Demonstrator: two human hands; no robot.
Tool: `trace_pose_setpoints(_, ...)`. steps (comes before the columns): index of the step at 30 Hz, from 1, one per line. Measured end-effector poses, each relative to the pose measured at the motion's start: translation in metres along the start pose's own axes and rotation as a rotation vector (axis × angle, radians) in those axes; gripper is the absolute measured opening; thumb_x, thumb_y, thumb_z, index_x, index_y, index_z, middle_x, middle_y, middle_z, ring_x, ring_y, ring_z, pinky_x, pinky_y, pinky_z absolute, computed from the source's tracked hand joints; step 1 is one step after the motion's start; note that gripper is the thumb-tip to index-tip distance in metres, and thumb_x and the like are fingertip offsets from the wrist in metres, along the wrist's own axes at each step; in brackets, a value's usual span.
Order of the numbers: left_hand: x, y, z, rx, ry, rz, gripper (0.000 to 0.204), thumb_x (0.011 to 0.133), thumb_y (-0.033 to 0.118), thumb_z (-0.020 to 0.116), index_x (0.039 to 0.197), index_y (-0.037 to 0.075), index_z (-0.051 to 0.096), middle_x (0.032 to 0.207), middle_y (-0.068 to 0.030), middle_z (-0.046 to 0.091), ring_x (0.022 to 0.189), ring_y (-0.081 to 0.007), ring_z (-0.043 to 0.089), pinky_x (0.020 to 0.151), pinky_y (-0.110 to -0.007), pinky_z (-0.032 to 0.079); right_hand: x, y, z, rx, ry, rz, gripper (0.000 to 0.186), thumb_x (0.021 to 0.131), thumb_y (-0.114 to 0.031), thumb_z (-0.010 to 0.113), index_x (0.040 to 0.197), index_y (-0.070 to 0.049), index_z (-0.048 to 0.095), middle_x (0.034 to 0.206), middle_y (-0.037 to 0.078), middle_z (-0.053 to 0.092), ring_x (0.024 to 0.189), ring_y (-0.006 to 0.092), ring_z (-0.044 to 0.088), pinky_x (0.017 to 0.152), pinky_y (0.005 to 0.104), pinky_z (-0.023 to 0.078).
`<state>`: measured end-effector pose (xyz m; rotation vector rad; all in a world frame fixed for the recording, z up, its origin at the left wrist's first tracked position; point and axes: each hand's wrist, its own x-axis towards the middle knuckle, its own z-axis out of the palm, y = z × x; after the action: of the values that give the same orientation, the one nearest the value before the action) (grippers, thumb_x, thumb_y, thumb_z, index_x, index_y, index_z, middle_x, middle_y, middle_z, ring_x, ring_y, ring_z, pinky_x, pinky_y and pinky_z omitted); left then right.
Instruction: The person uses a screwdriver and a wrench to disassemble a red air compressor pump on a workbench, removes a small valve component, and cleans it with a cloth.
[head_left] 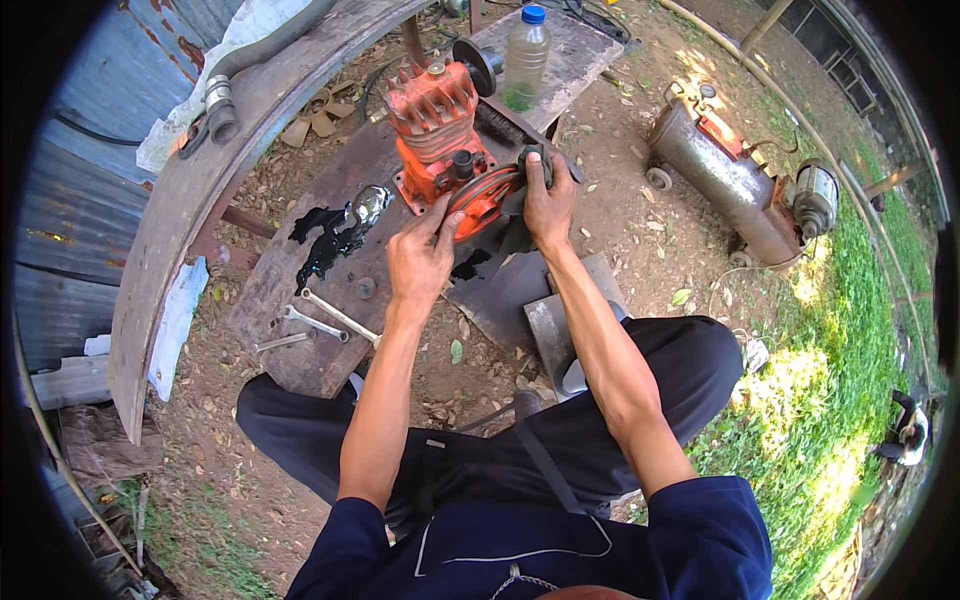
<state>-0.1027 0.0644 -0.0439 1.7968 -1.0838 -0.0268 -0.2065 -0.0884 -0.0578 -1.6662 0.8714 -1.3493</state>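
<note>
My left hand (422, 252) is closed on the left rim of a round orange cover (482, 208) with a dark edge. The cover is tilted up in front of an orange compressor pump (432, 115) with cooling fins, which stands on a worn board. At the cover's right side, my right hand (550, 205) pinches a dark cloth (512, 200), its thumb on top. Part of the cloth hangs below the cover. The fingers under the cover are hidden.
Several wrenches (318, 322) lie on the board (262, 290), near a black oil spill (330, 238). A capped plastic bottle (526, 62) stands behind the pump. A rusty air tank (715, 170) with wheels rests on the ground to the right. A wooden bench (200, 210) runs along the left.
</note>
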Motion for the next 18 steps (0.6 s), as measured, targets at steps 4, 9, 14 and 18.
trace_pose_setpoints(4, 0.002, -0.001, -0.001, 0.015, 0.007, 0.053, 0.034, 0.09, 0.02, 0.07, 0.114, -0.003, 0.067, 0.094, -0.0243, 0.07, 0.081, -0.0241, 0.072, 0.071, -0.032, 0.053, -0.007, -0.018, -0.002, -0.062, -0.077, -0.008, 0.025, 0.096, -0.023, 0.059, 0.096, 0.002, 0.061, 0.076, 0.015, 0.06, 0.065, 0.0226, 0.057, 0.062, 0.035, 0.045)
trace_pose_setpoints(9, -0.003, -0.011, -0.005, 0.028, -0.043, -0.056, 0.02, 0.086, 0.016, 0.069, 0.097, -0.001, 0.07, 0.084, -0.0248, 0.067, 0.072, -0.0373, 0.069, 0.06, -0.039, 0.051, -0.027, -0.049, 0.029, -0.232, -0.271, -0.584, 0.017, 0.086, -0.018, 0.066, 0.089, -0.002, 0.064, 0.077, 0.016, 0.063, 0.074, 0.0304, 0.062, 0.068, 0.0423, 0.047)
trace_pose_setpoints(14, -0.002, -0.01, -0.006, -0.068, -0.019, -0.075, 0.017, 0.084, 0.013, 0.068, 0.092, -0.002, 0.069, 0.083, -0.0246, 0.067, 0.075, -0.0386, 0.069, 0.063, -0.039, 0.052, -0.036, -0.05, 0.034, -0.232, -0.324, -0.691, 0.014, 0.081, -0.016, 0.068, 0.084, -0.002, 0.063, 0.074, 0.014, 0.062, 0.073, 0.0312, 0.06, 0.071, 0.0413, 0.046)
trace_pose_setpoints(18, -0.008, -0.018, -0.004, -0.082, 0.004, 0.015, 0.031, 0.086, 0.02, 0.07, 0.111, 0.001, 0.068, 0.093, -0.0225, 0.069, 0.086, -0.035, 0.07, 0.07, -0.039, 0.054, -0.027, -0.032, 0.024, -0.162, -0.119, -0.626, 0.018, 0.088, -0.016, 0.065, 0.093, 0.001, 0.064, 0.083, 0.018, 0.064, 0.078, 0.0348, 0.061, 0.074, 0.0409, 0.047)
